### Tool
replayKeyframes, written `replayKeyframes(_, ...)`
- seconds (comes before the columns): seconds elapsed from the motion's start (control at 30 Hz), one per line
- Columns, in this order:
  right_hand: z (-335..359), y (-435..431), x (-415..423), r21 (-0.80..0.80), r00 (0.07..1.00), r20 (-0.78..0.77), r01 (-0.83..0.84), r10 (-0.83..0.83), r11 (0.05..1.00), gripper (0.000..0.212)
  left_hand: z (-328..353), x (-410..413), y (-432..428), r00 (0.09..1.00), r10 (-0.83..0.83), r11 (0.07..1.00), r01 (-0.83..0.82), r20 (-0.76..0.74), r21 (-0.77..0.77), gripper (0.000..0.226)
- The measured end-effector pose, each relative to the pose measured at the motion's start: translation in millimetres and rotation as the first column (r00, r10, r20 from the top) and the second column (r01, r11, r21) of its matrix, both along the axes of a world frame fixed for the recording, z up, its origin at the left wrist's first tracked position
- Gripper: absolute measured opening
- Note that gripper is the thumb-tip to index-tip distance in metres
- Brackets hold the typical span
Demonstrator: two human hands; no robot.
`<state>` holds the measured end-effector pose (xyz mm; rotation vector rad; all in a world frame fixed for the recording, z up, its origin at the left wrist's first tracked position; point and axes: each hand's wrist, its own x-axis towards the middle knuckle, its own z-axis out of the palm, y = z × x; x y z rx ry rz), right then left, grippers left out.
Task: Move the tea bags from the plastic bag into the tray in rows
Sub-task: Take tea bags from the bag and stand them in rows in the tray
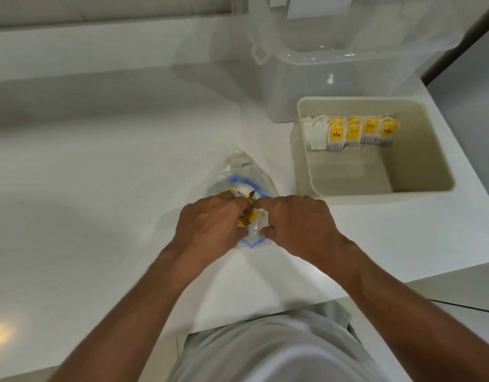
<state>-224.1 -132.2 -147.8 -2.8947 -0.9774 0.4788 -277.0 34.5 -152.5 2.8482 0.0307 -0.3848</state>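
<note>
Near the front edge of the counter, about midway along it: the plastic bag, clear with a blue zip line, mouth turned towards us. Both hands are at that mouth.

- Left hand: fingers curled over the left side of the opening, gripping the plastic. Fingertips are hidden inside the bag; we cannot tell whether they also touch the contents.
- Right hand: thumb and forefinger pinch the right side of the opening, the other fingers curled under.
- Between the two hands, loose tea bags show as a yellow and white jumble in the gap. Count not readable; blurred and mostly covered by knuckles and plastic.

Towards the right edge of the counter, well apart from the hands: the cream tray. A row of tea bags stands on edge along its far wall, yellow tags facing us, some reading TEA; the leftmost ones show only white paper. The near part of the tray floor is bare.

Behind the tray, at the far right corner: a clear container, its top cut off by the frame.

Bag's far end is crumpled and hard to make out.
</note>
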Motion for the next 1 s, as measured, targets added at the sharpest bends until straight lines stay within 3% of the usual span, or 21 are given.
replayKeyframes(0.1,-7.5,0.1,-0.3,-0.010,0.999,-0.030,0.032,-0.033,0.999,0.058,-6.6,-1.3,2.1,1.000,-0.018,1.000,0.018,-0.009,0.022,0.056)
replayKeyframes(0.33,-15.4,-1.8,1.5,0.044,0.994,-0.068,0.084,-0.081,0.996,0.062,-21.2,-0.5,0.5,0.999,-0.026,0.999,0.027,0.043,-0.020,0.062)
replayKeyframes(0.43,-13.3,-6.0,4.8,0.072,0.993,-0.078,0.095,-0.090,0.993,0.063,-26.5,5.1,8.5,0.999,-0.013,0.977,0.022,0.043,-0.214,0.056)
replayKeyframes(0.5,-13.0,-9.8,7.2,0.105,0.989,-0.089,0.126,-0.117,0.986,0.057,-26.1,11.3,13.7,0.999,0.020,0.915,-0.007,0.028,-0.403,0.051)
replayKeyframes(0.57,-15.4,-13.1,7.3,0.163,0.984,-0.100,0.165,-0.151,0.973,0.047,-24.8,18.2,14.9,0.999,0.026,0.875,-0.011,0.025,-0.483,0.045)
replayKeyframes(0.7,-22.9,-10.7,6.3,0.326,0.982,-0.039,0.190,-0.187,0.926,0.030,-24.2,26.4,6.5,0.995,0.053,0.907,-0.010,0.088,-0.422,0.023)
replayKeyframes(0.83,-26.4,-7.5,7.8,0.391,0.977,-0.013,0.200,-0.212,0.898,0.033,-17.8,29.7,1.5,0.990,0.098,0.944,-0.059,0.104,-0.324,0.014)
replayKeyframes(1.0,-17.9,-10.3,2.9,0.479,0.951,-0.145,0.309,-0.274,0.822,0.040,2.9,35.6,0.5,0.977,0.212,0.880,-0.176,0.033,-0.442,0.018)
